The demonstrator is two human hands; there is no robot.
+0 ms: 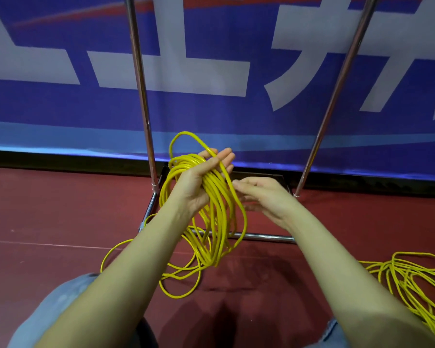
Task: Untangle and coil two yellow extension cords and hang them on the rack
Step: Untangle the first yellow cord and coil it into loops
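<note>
My left hand [199, 179] is raised palm up with a coil of yellow extension cord [219, 222] draped over the palm, the thumb lying across the loops; the coil hangs below the hand. More of this cord trails in loose loops on the red floor [178, 277]. My right hand [264, 197] is just right of the coil, fingers relaxed and pointing toward the outermost loop, holding nothing that I can see. A second yellow cord [412, 280] lies in a tangled heap on the floor at the lower right. The chrome rack [141, 79] stands straight ahead, only its posts and base showing.
The rack's right post [337, 89] leans off to the upper right, and its base bar [266, 237] lies on the floor behind the coil. A blue banner with white characters [236, 46] covers the wall behind. My knees in blue jeans [48, 310] frame the bottom.
</note>
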